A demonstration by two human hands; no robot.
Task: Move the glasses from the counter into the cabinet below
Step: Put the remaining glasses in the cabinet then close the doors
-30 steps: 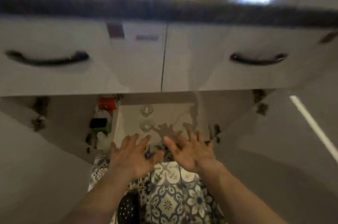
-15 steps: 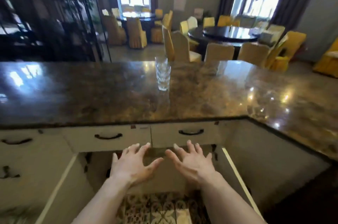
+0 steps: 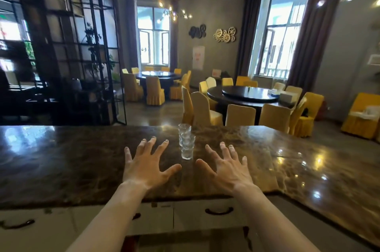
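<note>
Three small clear glasses stand in a tight row on the dark marble counter, running away from me. My left hand hovers over the counter just left of the nearest glass, palm down, fingers spread, holding nothing. My right hand is spread the same way just right of the glasses, also empty. Neither hand touches a glass. The open cabinet below the counter shows only as a dark gap at the bottom edge.
White drawers with dark handles run under the counter edge. The counter bends toward me at the right. Beyond it stand round dining tables with yellow-covered chairs and a black shelving frame at the left.
My view rose from the open cabinet below to the counter top. Both hands lifted from in front of the cabinet to either side of the glasses on the counter.
</note>
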